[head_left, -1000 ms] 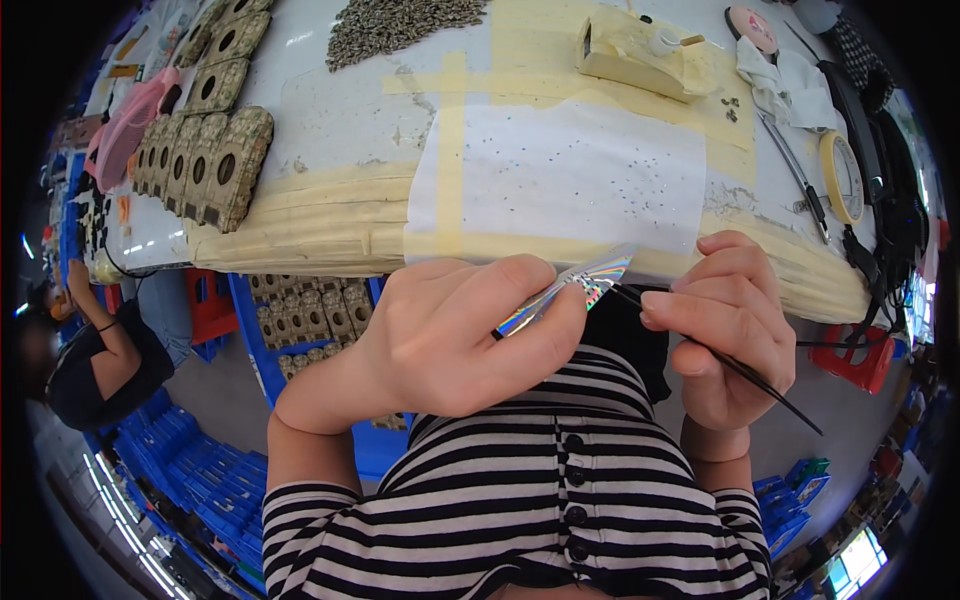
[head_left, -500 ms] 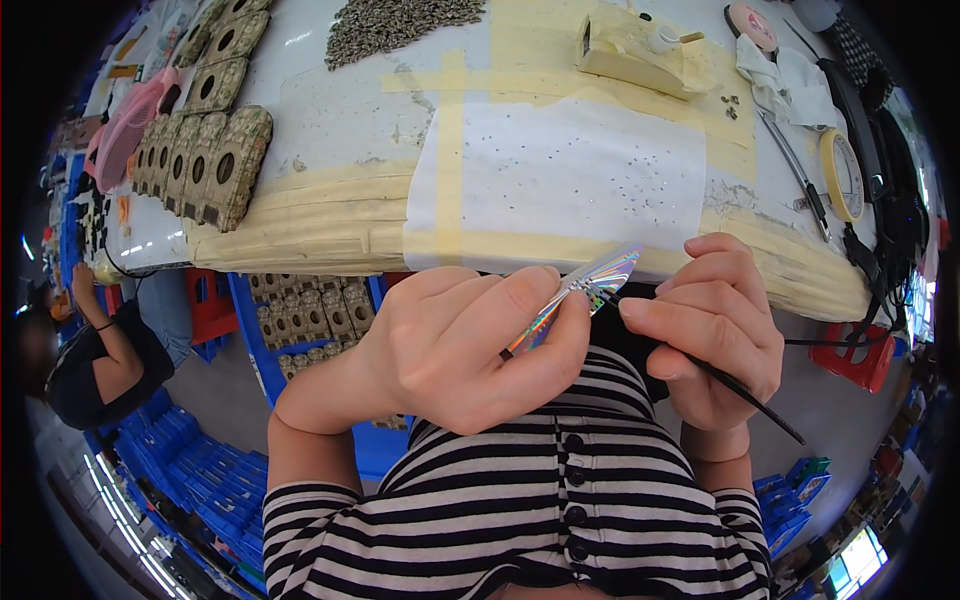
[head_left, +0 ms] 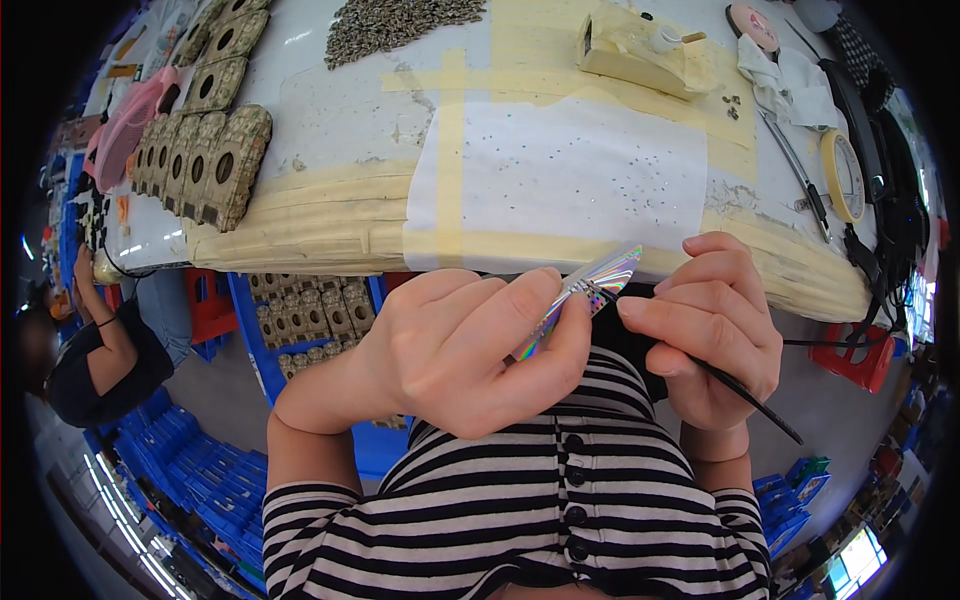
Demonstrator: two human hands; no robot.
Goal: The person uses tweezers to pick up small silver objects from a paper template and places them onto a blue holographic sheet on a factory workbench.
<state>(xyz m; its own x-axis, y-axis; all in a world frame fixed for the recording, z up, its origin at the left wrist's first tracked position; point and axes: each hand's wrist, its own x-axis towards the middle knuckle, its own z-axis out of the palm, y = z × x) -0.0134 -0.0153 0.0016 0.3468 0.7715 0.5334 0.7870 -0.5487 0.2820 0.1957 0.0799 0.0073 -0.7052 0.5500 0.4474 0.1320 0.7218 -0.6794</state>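
My left hand (head_left: 480, 350) pinches a shiny rainbow-coloured holographic film (head_left: 612, 272) between thumb and fingers, just off the table's front edge. The film is bent, and its pointed end sticks out past my fingertips. Small dark and light marks show on it by my thumb. In my right hand (head_left: 715, 330) is a slim black tool (head_left: 745, 393), shaped like tweezers. Its tip touches or nearly touches the film beside my left thumb; which, I cannot tell. The tool's back end slants down to the right below my palm.
White paper (head_left: 560, 170) dotted with tiny specks is taped to the table. Camouflage-patterned cases (head_left: 205, 165) stand at left, near a pile of small parts (head_left: 395, 25). At right lie a tape roll (head_left: 842, 175) and a pen-like tool (head_left: 797, 175). Another person (head_left: 115, 350) sits at far left.
The film has tilted slightly in my left hand, so its glints differ. Both hands stay almost in place. At far left, the other person's forearm has shifted up.
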